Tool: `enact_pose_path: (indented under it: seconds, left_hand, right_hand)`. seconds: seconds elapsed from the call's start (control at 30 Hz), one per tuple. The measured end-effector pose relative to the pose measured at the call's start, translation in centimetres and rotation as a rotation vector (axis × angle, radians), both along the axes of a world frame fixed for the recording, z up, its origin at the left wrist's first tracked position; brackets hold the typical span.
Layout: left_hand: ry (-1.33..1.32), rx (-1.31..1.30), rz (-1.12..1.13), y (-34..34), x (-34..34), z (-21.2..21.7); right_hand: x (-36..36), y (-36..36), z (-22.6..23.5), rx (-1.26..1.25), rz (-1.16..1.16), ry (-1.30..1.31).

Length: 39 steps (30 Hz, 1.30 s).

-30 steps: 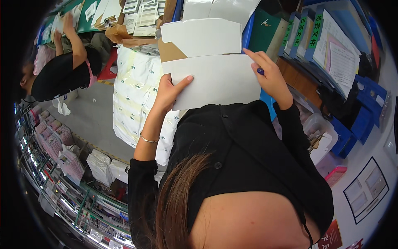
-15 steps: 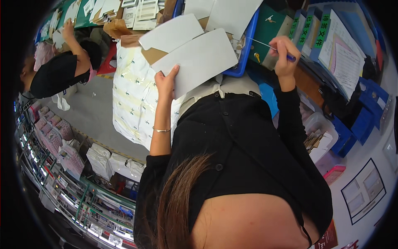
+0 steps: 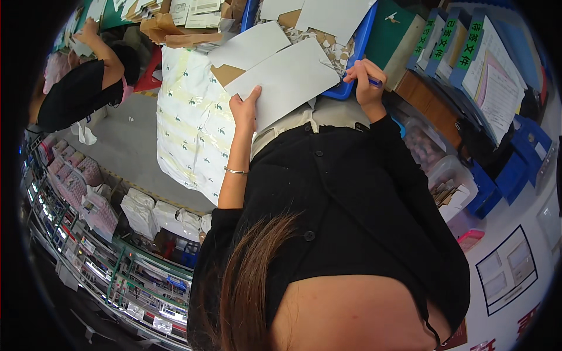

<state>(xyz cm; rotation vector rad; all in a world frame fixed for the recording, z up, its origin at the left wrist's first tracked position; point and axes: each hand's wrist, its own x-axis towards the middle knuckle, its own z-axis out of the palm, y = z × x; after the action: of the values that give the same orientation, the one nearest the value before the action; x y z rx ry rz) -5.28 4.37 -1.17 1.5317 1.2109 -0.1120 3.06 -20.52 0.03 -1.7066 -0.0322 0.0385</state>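
- Apparently busy too, a co-worker point(image 3: 88, 88) bends over a green bench at the upper left of the frame, one arm stretched forward.
- Next to that, left of centre, lies a bundle in white wrapping point(image 3: 190, 117) with small green prints.
- At centre, the wearer's left hand point(image 3: 244, 112) is clamped on the white card point(image 3: 287, 79), its thumb on top. The card slants across the upper centre, a brown patch showing between its two white panels.
- Beyond it, at the upper centre, a blue bin point(image 3: 364, 41) holds pale scraps point(image 3: 336, 54) and further white sheets point(image 3: 336, 20).
- Just right of the card, the right hand point(image 3: 369, 92) is closed around a blue-handled tool point(image 3: 375, 82). I can't make out the tip, nor whether those fingers touch the card's corner.
- As for progress, I'd judge this card's handling under way: it's gripped, the tool is ready, and nothing marks it finished. How much is left, I can't tell.
- At the upper right stand blue folders point(image 3: 448, 50).
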Motion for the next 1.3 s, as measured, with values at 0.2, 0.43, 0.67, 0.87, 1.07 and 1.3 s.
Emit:
enact_pose_path:
  seconds: [0.2,0.43,0.67,0.87,1.07,1.3]
  left_hand:
    - [-0.06,0.034,-0.085,-1.0,0.6,1.2]
    - [-0.028,0.067,-0.113,-0.1,-0.4,-0.7]
    - [-0.107,0.032,-0.061,0.3,-1.3,-2.2]
    - [-0.117,0.044,-0.145,-0.1,-1.4,-1.9]
    - [-0.076,-0.065,-0.013,-0.6,-0.2,-1.8]
    - [-0.052,-0.105,0.006,-0.7,0.6,-1.9]
  right_hand:
    - [0.6,1.1,-1.7,-0.094,0.007,-0.067]
    - [1.3,-0.9,1.2,-0.014,-0.038,-0.129]
    - [0.7,0.4,-0.6,-0.104,0.023,-0.106]
    - [1.0,-0.5,0.9,-0.273,0.063,-0.224]
    - [-0.1,-0.8,4.6,-0.149,0.006,-0.326]
    - [-0.9,0.2,1.4,-0.099,0.083,-0.195]
